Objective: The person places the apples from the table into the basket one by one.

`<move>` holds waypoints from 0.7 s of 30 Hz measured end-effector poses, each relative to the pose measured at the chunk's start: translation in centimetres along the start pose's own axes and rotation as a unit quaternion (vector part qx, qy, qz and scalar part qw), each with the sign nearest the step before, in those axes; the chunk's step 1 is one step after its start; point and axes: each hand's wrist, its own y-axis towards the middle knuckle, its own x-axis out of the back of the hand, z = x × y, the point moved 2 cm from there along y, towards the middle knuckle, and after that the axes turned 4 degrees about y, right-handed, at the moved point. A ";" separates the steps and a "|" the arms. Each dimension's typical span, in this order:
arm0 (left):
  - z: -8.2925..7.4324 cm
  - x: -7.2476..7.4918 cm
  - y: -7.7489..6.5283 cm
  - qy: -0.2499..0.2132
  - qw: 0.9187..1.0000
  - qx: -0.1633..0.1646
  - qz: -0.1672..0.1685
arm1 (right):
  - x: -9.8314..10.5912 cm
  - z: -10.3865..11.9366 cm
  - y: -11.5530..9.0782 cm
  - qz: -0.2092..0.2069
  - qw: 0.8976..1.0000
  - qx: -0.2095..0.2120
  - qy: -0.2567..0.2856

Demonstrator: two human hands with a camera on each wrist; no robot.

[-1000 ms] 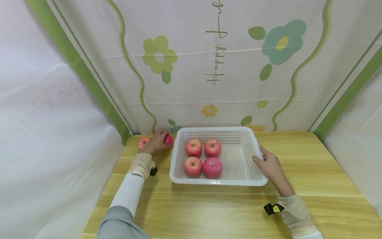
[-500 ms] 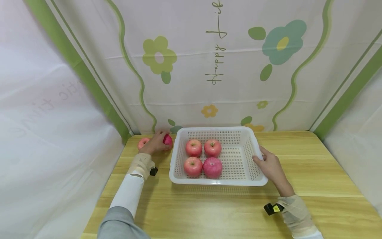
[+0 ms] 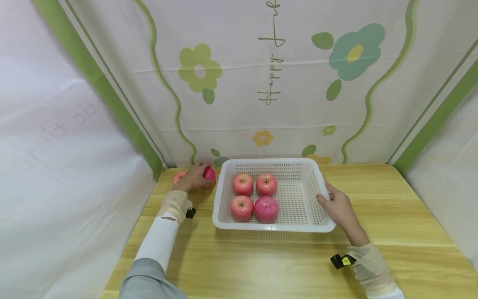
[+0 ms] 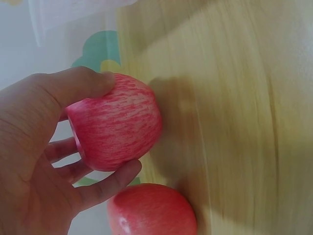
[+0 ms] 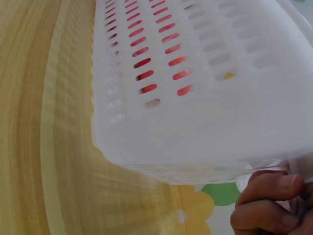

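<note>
Lying gripped in the left hand (image 3: 193,177) is an apple (image 4: 120,125); right hand (image 3: 340,207) holds basket (image 3: 270,227).

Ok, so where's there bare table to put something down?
Bare table lies in front of the basket and to its right, past the right hand. Inside, the basket's right end is free beside four apples. It's crowded left of the basket, where the left hand grips one apple near a second apple.
</note>
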 end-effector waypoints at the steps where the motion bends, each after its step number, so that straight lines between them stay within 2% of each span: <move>1: 0.0 0.0 0.1 0.002 1.000 -0.003 0.000 | 0.0 0.0 0.0 -0.001 1.000 0.000 0.000; 12: -0.4 0.9 0.0 0.026 1.000 -0.013 0.000 | 0.0 0.1 0.0 -0.001 1.000 0.005 -0.007; 21: -1.0 1.7 -0.7 0.037 0.999 -0.024 -0.002 | 0.0 0.2 0.0 -0.002 1.000 0.008 -0.006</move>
